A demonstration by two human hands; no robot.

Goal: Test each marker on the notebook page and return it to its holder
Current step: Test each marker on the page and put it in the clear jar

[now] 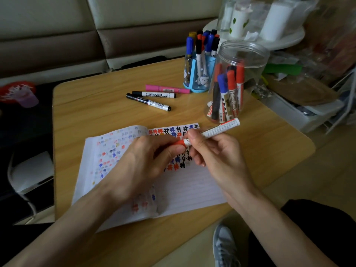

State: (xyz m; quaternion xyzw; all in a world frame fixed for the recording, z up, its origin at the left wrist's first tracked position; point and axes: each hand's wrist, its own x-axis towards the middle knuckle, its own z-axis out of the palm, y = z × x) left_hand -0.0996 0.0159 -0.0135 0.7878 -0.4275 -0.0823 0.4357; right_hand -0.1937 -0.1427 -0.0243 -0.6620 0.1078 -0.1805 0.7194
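Hands above notebook [188, 189], left hand [142, 162] pinching red cap [180, 142], right hand [217, 153] gripping marker [219, 129] barrel

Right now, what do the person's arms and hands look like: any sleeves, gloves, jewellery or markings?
Both are bare. The left hand and the right hand wear no gloves, and no ring, watch or bracelet shows. The forearms are uncovered to the frame edge, with no sleeve in view and no markings visible.
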